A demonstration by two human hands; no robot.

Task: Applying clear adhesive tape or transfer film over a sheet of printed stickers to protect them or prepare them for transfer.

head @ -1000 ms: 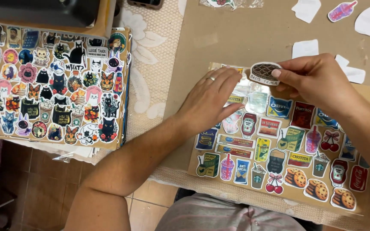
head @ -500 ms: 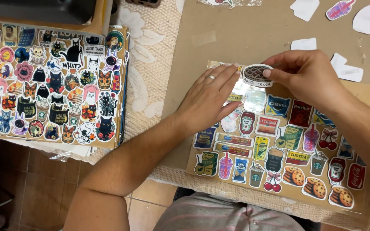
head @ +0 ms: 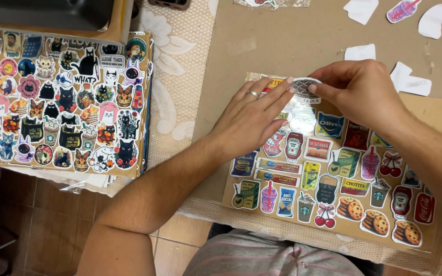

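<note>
the person's left hand (head: 254, 115) lies flat, fingers spread and pressed down on the upper left part of a brown cardboard sheet covered in food and drink stickers (head: 436, 115); a ring sits on one finger. the right hand (head: 359, 94) comes in from three o'clock and pinches a small oval sticker with a dark woven pattern and white border (head: 305, 87) between thumb and fingertips, right at the sheet's top edge, at about twelve o'clock of the sheet. the left fingertips touch that sticker's left rim. whether the sticker already lies flat on the cardboard i cannot tell.

at nine o'clock of the hands, well apart, rests a second cardboard sheet crowded with cat and cartoon stickers (head: 60, 102), lying on a cream lace tablecloth (head: 180, 61). at one o'clock, on the plain brown tabletop (head: 292, 36), lie white peeled backing scraps (head: 410, 79) and a loose pink drink-cup sticker (head: 402, 10).
</note>
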